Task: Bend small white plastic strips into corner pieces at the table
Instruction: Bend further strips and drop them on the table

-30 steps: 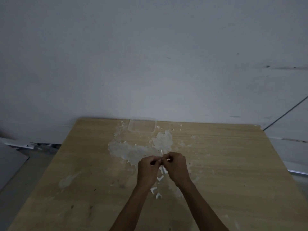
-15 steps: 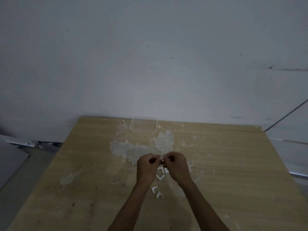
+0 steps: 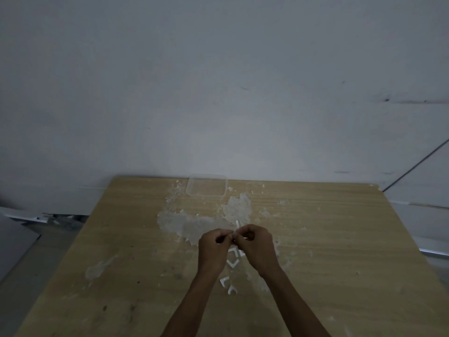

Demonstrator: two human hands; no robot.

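Fingers [image 3: 224,234] of left hand [image 3: 211,252], right hand [image 3: 259,249] pinch white strip [image 3: 237,224] over table [image 3: 340,239].

- A container [image 3: 206,188] is set at the far edge of the table [image 3: 340,263].
- A strip [image 3: 238,224] is held between the left hand [image 3: 211,249] and right hand [image 3: 258,246], before the container.
- Corner pieces [image 3: 233,263] are laid on the table beneath them.

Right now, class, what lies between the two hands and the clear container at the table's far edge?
Head view: a rough whitish patch and small white scraps on the table, between the left hand, right hand and clear container.
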